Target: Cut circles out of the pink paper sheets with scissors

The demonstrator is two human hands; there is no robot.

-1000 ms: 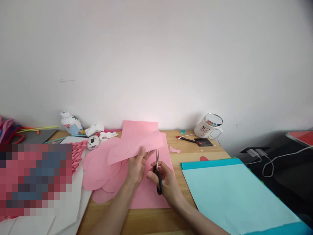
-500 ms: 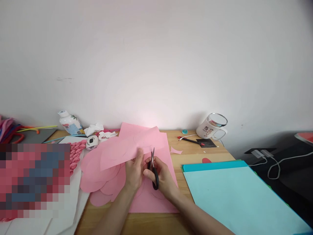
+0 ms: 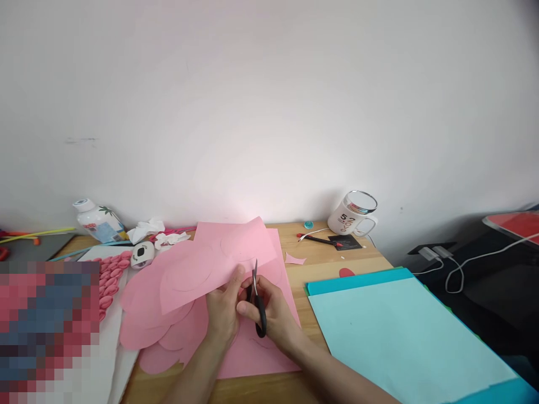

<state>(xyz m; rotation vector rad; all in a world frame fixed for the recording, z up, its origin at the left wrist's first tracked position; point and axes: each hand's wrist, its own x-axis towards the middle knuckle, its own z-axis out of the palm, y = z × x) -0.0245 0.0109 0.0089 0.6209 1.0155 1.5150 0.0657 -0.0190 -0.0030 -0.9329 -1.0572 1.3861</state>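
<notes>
My left hand (image 3: 223, 314) grips the lower edge of a pink paper sheet (image 3: 189, 280), thumb on top. Curved outlines are drawn on that sheet, and it is held tilted above the desk. In my right hand (image 3: 273, 308) is a pair of scissors (image 3: 259, 314) with black handles, blades pointing up and away at the sheet's near edge. Whether the blades bite into the paper, I cannot tell. Beneath both hands lies another pink sheet (image 3: 261, 359) with pencil curves. Rounded pink paper cutouts (image 3: 143, 328) overlap in a pile to the left.
Light-blue paper (image 3: 404, 336) is stacked at the right. Behind stand a white mug (image 3: 347, 219) and a tilted white bottle (image 3: 99, 221). A pink scrap (image 3: 295, 259) and black-and-red tool (image 3: 318, 240) lie on the desk. Crumpled tissues (image 3: 145, 230) and a white device (image 3: 142, 255) sit left.
The view has turned slightly right, so everything sits further left. The held sheet shows more of its drawn face. Both hands keep their grips.
</notes>
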